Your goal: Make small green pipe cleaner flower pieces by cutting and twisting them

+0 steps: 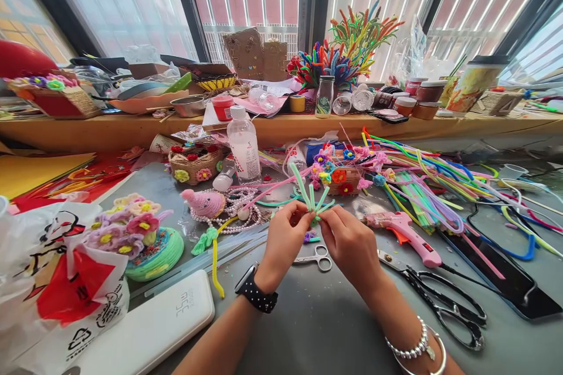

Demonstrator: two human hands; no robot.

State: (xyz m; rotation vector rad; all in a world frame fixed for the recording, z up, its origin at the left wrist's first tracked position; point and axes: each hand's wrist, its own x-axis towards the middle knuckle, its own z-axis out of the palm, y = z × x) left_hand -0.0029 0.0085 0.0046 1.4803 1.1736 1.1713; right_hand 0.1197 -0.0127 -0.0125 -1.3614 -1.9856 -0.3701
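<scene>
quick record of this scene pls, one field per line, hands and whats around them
left hand: pinching mint-green fuzzy stems
right hand: pinching the same bunch
stems: several, fanned upward, gathered between the hands
just below hands in view: small scissors on grey table
right: pink glue gun, black-handled scissors
left: fuzzy flower arrangement, printed plastic bag
beyond hands: plastic bottle, upright

A printed plastic bag (74,287) and a white power bank (153,325) (rounded at its corners) lie near left; a dark-lidded cup (476,87) stands far right.
</scene>
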